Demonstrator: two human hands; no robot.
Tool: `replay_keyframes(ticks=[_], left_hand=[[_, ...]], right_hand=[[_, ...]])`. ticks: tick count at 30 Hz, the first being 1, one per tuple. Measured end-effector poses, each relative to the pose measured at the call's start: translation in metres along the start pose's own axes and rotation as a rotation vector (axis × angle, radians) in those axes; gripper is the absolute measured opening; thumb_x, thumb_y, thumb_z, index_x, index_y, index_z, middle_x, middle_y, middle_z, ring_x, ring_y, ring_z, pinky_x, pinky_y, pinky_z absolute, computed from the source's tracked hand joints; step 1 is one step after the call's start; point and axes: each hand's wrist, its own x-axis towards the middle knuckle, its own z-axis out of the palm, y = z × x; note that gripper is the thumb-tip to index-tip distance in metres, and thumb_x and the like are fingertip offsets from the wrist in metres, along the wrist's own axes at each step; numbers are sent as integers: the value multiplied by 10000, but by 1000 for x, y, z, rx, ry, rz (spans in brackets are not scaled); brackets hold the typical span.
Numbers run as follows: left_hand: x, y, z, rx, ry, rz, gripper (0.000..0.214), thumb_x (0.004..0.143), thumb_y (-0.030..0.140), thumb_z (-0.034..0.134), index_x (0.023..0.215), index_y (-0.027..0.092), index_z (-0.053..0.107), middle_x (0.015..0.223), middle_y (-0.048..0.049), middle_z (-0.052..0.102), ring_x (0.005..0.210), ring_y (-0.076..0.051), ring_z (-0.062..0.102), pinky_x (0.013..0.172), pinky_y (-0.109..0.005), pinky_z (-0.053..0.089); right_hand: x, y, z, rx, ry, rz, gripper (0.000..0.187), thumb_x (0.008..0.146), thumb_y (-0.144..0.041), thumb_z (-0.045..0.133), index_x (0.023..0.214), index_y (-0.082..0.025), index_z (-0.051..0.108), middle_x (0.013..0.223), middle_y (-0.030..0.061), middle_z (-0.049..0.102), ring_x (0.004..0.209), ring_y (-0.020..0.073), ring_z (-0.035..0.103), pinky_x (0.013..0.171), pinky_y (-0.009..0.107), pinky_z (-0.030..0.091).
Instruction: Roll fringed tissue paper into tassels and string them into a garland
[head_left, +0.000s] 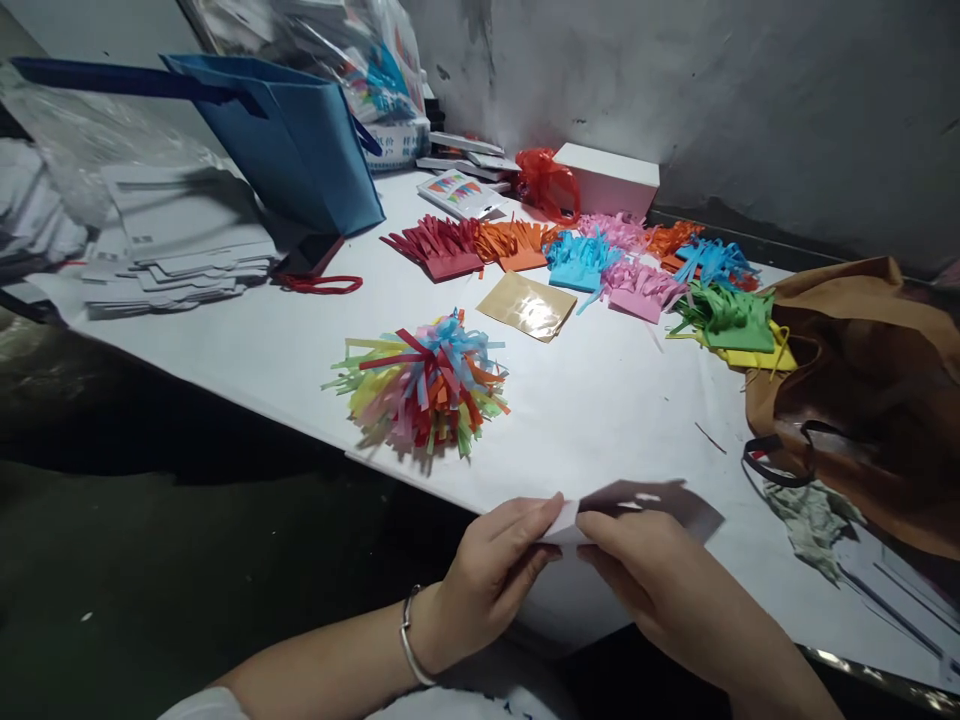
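Multicoloured paper tassel (424,385), blue bag (300,150)

Grey, stained plaster wall (675,80) behind a white table (600,400); dark floor (150,560) below.

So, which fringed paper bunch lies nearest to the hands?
The multicoloured bunch, alone in front; the single-colour ones lie in a row farther back.

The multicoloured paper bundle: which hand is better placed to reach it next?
Probably the left hand. The multicoloured paper bundle lies ahead on its side, while the right hand is farther away. Both hands now pinch the white paper piece, so the left would have to release it first.
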Motion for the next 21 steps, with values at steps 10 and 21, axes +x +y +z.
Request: replay_keyframes(ticks=[10, 21], left_hand=[[3, -11, -16, -198, 321, -421, 216, 892, 277, 681, 1086, 219, 759, 1009, -70, 776, 907, -231, 734, 802, -312, 610], [-3, -25, 3, -225, 615, -388, 182, 811, 331, 780, 924, 205, 713, 802, -14, 748, 701, -118, 685, 641, -173, 567]], right_hand=[[-27, 14, 44, -211, 1024, 66, 570, 771, -201, 799, 1282, -233, 546, 1286, 115, 616, 1183, 283, 601, 987, 445, 485], [-24, 11, 138, 591, 1479, 457, 417, 774, -281, 799, 1101, -244, 542, 977, 12, 683, 745, 123, 695, 643, 211, 562]])
